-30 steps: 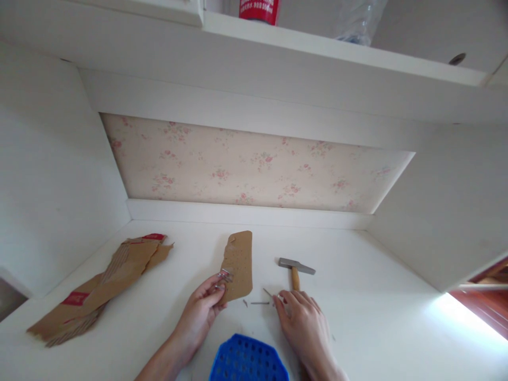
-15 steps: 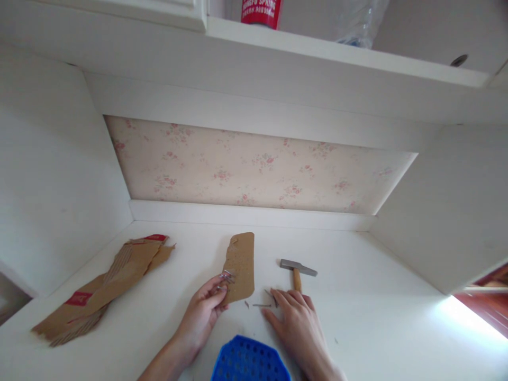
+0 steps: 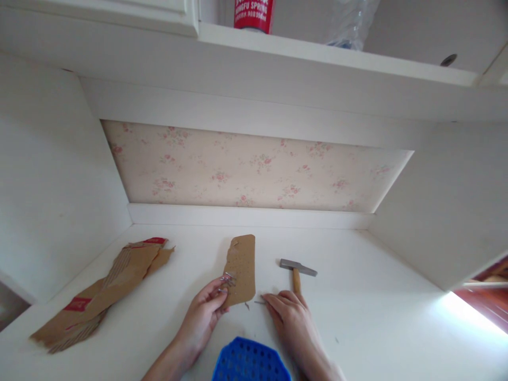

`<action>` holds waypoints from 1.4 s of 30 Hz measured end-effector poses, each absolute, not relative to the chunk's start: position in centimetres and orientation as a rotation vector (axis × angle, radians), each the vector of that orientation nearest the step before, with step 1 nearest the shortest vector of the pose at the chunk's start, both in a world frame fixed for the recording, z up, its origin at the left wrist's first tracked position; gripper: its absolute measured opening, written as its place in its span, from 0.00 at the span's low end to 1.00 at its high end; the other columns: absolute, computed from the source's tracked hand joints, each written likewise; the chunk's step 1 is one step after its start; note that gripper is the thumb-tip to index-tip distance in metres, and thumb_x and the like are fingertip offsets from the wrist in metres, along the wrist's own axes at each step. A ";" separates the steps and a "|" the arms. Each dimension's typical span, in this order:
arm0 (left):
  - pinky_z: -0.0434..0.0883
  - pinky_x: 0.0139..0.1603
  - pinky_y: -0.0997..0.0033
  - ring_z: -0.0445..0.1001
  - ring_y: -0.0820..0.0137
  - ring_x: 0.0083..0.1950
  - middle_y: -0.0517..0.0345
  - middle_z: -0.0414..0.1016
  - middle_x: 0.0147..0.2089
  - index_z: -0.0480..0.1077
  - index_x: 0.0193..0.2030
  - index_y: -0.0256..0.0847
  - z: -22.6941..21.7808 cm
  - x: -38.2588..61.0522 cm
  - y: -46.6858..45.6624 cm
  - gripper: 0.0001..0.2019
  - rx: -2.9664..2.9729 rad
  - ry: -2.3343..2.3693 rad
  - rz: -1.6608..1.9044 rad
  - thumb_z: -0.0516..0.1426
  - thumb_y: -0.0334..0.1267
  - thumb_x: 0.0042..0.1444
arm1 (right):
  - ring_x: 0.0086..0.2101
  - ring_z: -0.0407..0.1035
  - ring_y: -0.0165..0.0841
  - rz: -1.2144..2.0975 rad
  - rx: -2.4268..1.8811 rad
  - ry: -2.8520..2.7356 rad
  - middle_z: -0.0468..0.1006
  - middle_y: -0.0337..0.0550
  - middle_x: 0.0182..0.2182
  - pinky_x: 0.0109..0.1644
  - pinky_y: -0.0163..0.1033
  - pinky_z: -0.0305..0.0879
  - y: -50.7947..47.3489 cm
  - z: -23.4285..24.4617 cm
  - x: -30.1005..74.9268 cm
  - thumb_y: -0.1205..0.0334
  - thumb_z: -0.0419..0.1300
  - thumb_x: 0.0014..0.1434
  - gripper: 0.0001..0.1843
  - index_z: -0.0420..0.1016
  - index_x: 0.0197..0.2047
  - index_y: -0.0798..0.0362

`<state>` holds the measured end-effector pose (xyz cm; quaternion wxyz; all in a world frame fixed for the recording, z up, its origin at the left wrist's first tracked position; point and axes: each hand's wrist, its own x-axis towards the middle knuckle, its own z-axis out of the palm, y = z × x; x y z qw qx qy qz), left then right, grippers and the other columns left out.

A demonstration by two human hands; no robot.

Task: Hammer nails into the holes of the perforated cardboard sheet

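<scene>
My left hand is closed at the lower left edge of a piece of brown cardboard. Several thin metal nails stick out between its thumb and fingers, over the cardboard. To the right, my right hand rests low on the white surface, thumb and fingertips pinched on a single nail that points left. Just beyond that hand lies a hammer with a grey head and wooden handle; the hand and forearm cover most of the handle.
A blue perforated plastic basket stands at the near edge between my forearms. Torn brown cardboard lies at the left. White panels enclose both sides, and a shelf overhead carries a red can and a clear plastic bag.
My right hand has shifted slightly left, and its fingers have closed on a nail that lay loose on the surface. My left hand stays at the cardboard with its nails.
</scene>
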<state>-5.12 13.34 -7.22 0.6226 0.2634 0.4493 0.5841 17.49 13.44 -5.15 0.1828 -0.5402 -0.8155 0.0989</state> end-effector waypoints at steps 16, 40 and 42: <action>0.69 0.38 0.70 0.78 0.61 0.44 0.51 0.81 0.46 0.76 0.49 0.45 -8.1 -5.1 13.3 0.25 0.789 0.965 1.238 0.71 0.46 0.43 | 0.40 0.73 0.42 0.490 -1.340 -1.957 0.83 0.51 0.36 0.47 0.48 0.65 12.4 -5.5 17.7 0.54 0.50 0.68 0.20 0.80 0.45 0.54; 0.71 0.48 0.65 0.77 0.58 0.47 0.52 0.83 0.43 0.80 0.46 0.44 -6.6 -4.3 12.5 0.21 1.066 0.973 1.145 0.67 0.53 0.49 | 0.34 0.77 0.32 1.731 -1.045 -1.056 0.85 0.43 0.34 0.39 0.37 0.70 11.1 -4.6 15.4 0.39 0.58 0.59 0.27 0.79 0.47 0.53; 0.71 0.45 0.65 0.77 0.59 0.44 0.50 0.82 0.42 0.81 0.45 0.44 -6.8 -4.4 12.7 0.21 1.133 1.025 1.145 0.65 0.56 0.51 | 0.28 0.76 0.29 1.707 -1.090 -1.072 0.84 0.39 0.29 0.35 0.34 0.70 11.1 -4.7 15.2 0.41 0.65 0.54 0.24 0.79 0.43 0.54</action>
